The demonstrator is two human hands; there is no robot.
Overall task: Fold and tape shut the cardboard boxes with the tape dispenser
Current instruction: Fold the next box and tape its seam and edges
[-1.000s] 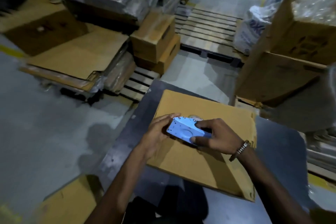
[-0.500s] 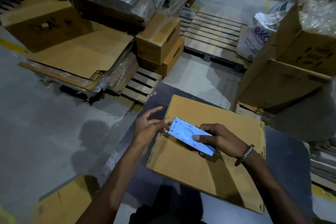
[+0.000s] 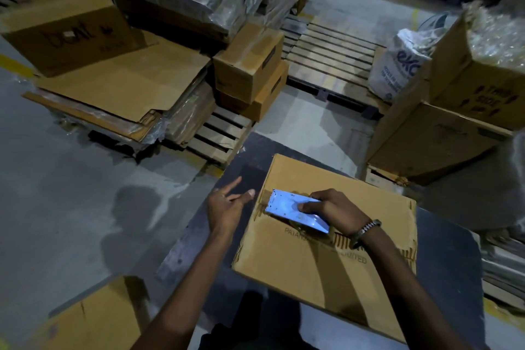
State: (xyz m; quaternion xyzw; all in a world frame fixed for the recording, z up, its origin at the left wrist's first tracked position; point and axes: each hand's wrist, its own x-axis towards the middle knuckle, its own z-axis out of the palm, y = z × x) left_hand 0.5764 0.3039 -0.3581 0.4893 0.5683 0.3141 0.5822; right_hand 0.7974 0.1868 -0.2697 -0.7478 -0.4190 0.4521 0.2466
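Cardboard fills our view: we stand at a dark desk (image 3: 449, 239) with a closed box (image 3: 321, 258) lying flat on it, its two top flaps folded down to meet along a centre seam. Our right hand (image 3: 332, 207) has its grip wrapped around the blue tape dispenser (image 3: 295, 212), which sits on the seam near the box's left edge. Our left hand (image 3: 227, 203) hovers just off that edge over the desk, fingers spread and holding nothing.

We judge the taping to be at its start: the flaps are down, and a short strip of tape seems to be laid at the left end of the seam, though the dim light leaves that unsure. The next move, as we read it, calls for drawing the dispenser along the seam toward the right edge while the left hand pins the flaps flat, since the torn right rim may lift.

Of the box's contents we can tell nothing. Beyond the desk, an open carton (image 3: 480, 71) at right holds clear plastic wrap (image 3: 497, 34), with a white sack (image 3: 397, 65) beside it; two sealed boxes (image 3: 250, 71) are stacked by a pallet (image 3: 329, 48).
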